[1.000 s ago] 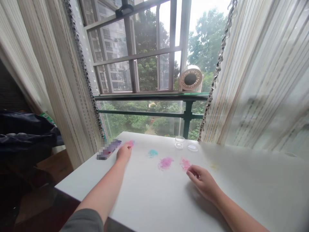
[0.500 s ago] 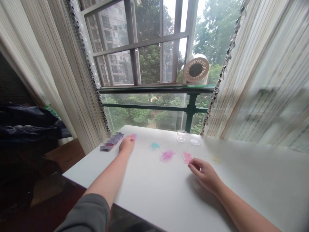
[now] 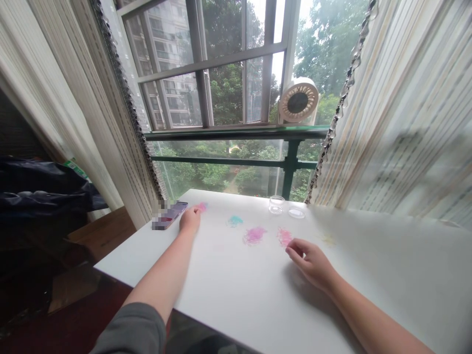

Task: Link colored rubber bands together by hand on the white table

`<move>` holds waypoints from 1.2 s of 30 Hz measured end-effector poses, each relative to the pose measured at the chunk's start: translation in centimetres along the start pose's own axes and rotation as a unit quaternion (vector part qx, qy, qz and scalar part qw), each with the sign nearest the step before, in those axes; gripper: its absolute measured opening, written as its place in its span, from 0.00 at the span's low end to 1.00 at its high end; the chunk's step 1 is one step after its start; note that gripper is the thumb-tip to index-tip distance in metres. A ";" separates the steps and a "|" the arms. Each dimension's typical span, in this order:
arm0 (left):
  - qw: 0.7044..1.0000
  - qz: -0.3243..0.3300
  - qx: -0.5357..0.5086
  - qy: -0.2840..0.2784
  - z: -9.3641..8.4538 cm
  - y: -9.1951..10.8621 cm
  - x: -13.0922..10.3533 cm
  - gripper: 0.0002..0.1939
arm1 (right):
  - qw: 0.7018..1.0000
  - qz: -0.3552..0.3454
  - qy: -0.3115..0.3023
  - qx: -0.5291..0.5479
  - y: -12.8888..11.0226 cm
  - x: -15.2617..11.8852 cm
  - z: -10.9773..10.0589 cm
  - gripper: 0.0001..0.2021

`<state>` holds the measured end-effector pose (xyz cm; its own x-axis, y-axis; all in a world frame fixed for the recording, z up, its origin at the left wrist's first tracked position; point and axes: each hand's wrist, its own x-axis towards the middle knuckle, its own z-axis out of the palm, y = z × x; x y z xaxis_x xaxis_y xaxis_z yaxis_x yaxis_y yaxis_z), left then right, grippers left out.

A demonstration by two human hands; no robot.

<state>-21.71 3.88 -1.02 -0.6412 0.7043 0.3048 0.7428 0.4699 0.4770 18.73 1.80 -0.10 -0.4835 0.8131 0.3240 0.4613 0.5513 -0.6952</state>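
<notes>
On the white table (image 3: pixel 228 280) lie small piles of thin, tangled, thread-like pieces, too fine to name. My left hand (image 3: pixel 189 221) rests at the near edge of a mixed pink and blue pile (image 3: pixel 202 206), fingers closed; whatever they grip is hidden. Over the near right side of the pink-red pile (image 3: pixel 283 235) is my right hand (image 3: pixel 310 259), its thumb and forefinger pinched together. Nothing shows clearly between those fingertips. Between the two hands sit a turquoise pile (image 3: pixel 235 220) and a larger purple pile (image 3: pixel 254 235). A faint yellow pile (image 3: pixel 328 239) lies beyond my right hand.
A phone (image 3: pixel 174 215) lies left of my left hand, partly blurred out. At the back stand a clear round container (image 3: pixel 276 205) and a clear flat lid (image 3: pixel 296 213). A white fan (image 3: pixel 299 101) is by the window, with curtains on both sides.
My left hand has drawn back slightly to the left from the pink and blue pile. My right hand stays at the pink-red pile. The view has shifted a little.
</notes>
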 end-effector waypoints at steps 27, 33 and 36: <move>0.983 -0.020 -0.179 0.021 0.1 -0.5 -0.2 0.16 | 1.000 -0.003 -0.012 -0.007 0.2 0.0 -0.1 0.13; 0.974 0.005 -0.226 0.009 0.2 -0.5 -0.3 0.18 | 1.000 0.008 -0.027 -0.007 0.5 0.1 -0.1 0.13; 0.967 0.019 -0.252 0.004 0.3 -0.5 -0.2 0.13 | 1.000 0.011 -0.028 -0.007 0.6 0.1 -0.1 0.13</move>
<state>-21.88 3.62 -1.58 -0.6184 0.7107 0.3353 0.5785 0.1229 0.8064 19.03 2.22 -0.38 -0.5136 0.8136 0.2726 0.4829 0.5367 -0.6920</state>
